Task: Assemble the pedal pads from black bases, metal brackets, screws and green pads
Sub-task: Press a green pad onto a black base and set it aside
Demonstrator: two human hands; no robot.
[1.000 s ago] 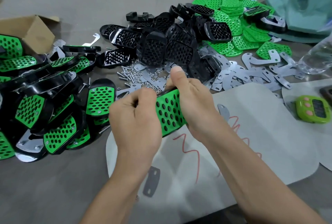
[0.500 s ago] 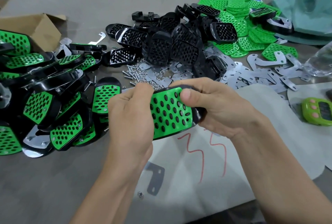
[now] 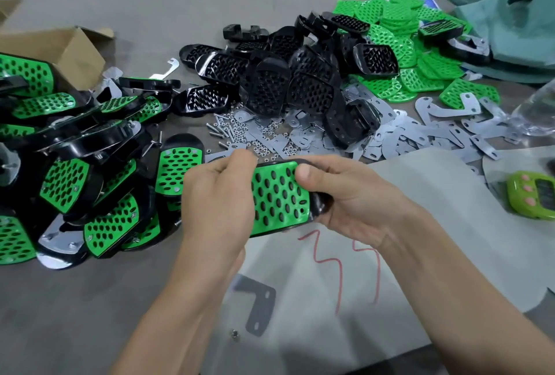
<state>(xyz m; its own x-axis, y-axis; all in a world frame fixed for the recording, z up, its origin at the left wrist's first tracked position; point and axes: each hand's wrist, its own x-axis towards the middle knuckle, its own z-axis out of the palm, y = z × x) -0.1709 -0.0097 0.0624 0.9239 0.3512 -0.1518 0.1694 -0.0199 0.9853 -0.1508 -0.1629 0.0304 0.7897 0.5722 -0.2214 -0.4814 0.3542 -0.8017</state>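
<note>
Head view: left hand (image 3: 216, 200) and right hand (image 3: 354, 203) each clamp one end of the pedal (image 3: 279, 197), held just above the table's (image 3: 90, 314) near edge. It looks light and stiff, with a glossy base (image 3: 320, 205) that is perhaps slippery. Best gripped by the ends.

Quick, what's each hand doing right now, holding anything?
Left hand: holds the left end of the pedal pad.
Right hand: holds its right end, thumb on the green face.

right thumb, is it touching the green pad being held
Touching. The head view shows the right hand with its thumb lying on the green pad near its upper edge, no gap.
</note>
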